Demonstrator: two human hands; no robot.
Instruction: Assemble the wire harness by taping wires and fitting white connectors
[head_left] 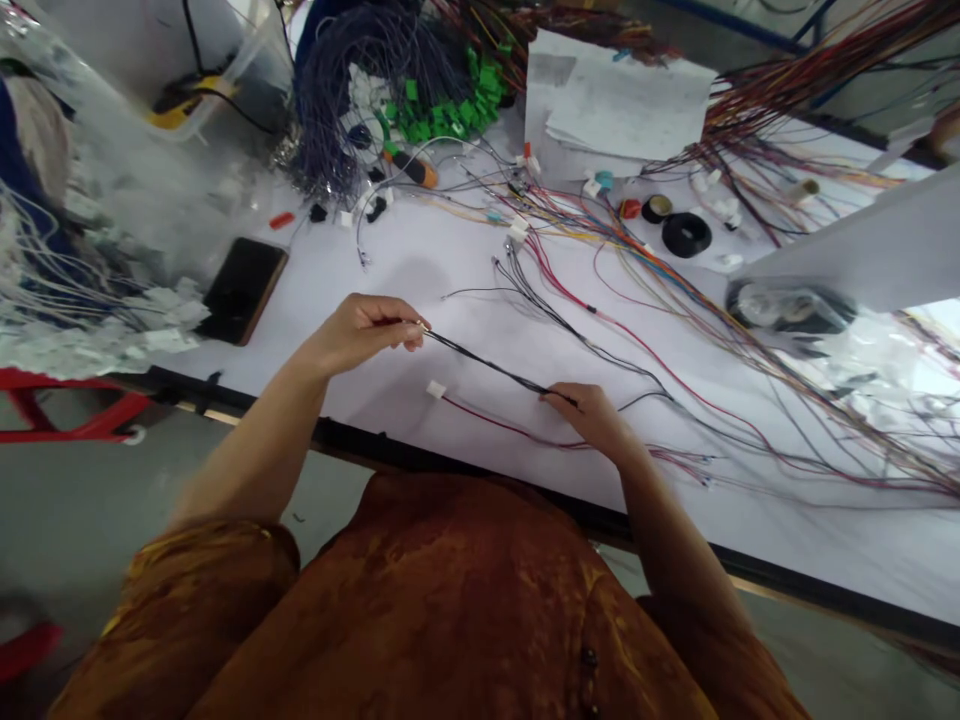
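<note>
L hand point(371, 332) pinches blk wires point(487, 362) near tips; R hand point(591, 412) grips them farther along. Step (est.): wires held taut. Next move: needs approx. even tension, secure pinch.

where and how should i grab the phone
Probably by its two long edges, about midway, from above with the left hand once that is free of the black wires. The phone lies flat, screen-like dark face up. Its right long edge borders bare table; white connectors crowd its lower left.
</note>
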